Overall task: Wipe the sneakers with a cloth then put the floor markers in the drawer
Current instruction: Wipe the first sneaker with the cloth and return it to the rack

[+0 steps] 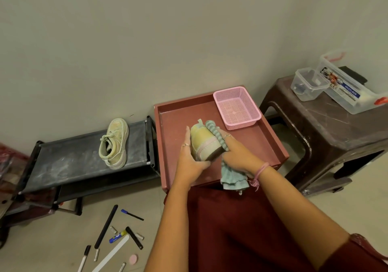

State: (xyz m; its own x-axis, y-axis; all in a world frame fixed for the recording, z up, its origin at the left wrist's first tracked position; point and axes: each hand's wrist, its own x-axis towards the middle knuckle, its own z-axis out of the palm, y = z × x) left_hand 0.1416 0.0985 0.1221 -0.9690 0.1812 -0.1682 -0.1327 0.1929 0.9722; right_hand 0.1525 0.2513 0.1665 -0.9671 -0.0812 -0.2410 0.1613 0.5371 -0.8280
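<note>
1. Your left hand [190, 158] cradles the pale yellow-green canvas sneaker [204, 143] above the red-brown drawer tray [260, 143], fingers curled round its side.
2. Your right hand [237, 154] grips the striped mint-green cloth [216, 134] against the sneaker's sole edge.
3. The second worn pale-green sneaker [114, 144] rests on the black shoe rack [69, 158].
4. Black floor markers [106, 226] lie on the floor at lower left, possibly mixed with batteries.
</note>
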